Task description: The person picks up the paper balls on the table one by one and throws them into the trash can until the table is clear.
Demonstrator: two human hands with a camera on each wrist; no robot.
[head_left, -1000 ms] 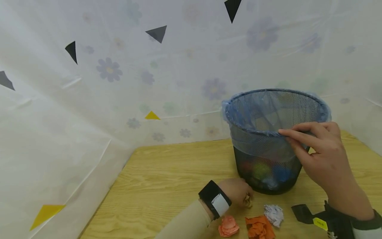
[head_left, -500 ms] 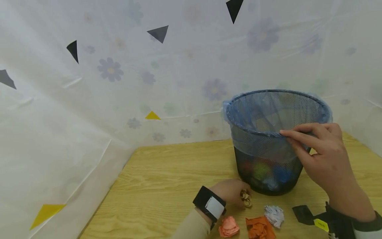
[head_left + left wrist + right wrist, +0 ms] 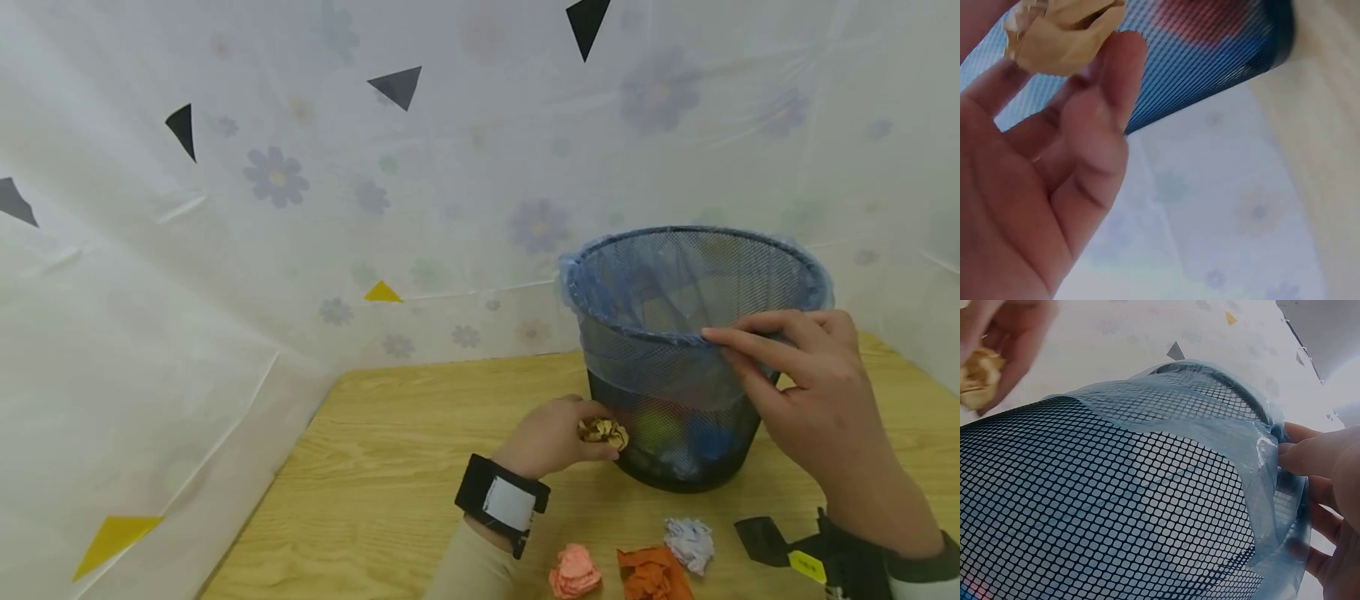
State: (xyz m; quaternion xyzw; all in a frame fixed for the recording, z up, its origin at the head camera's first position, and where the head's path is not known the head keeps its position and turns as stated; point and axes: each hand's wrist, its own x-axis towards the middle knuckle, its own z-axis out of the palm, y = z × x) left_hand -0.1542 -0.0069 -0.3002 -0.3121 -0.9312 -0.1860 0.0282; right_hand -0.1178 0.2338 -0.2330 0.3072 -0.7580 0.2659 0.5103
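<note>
A crumpled ball of yellow-brown paper (image 3: 602, 432) is held between the thumb and fingers of my left hand (image 3: 551, 437), beside the lower left side of a black mesh wastebasket (image 3: 678, 467). The left wrist view shows the same paper ball (image 3: 1066, 40) at the fingers, with the mesh behind it. A thin blue bag (image 3: 622, 337) lines the basket and folds over its rim. My right hand (image 3: 817, 383) pinches the front of that rim through the bag. Coloured items show blurred through the mesh near the bottom.
In front of the basket lie a pink paper ball (image 3: 575, 572), an orange crumpled paper (image 3: 654, 575) and a white paper ball (image 3: 689, 544) on the wooden table (image 3: 390, 467). A flower-patterned sheet (image 3: 450, 183) hangs behind and to the left.
My left hand has lifted the yellow-brown paper ball off the table, up and slightly to the left along the basket. The right hand has stayed on the rim.
</note>
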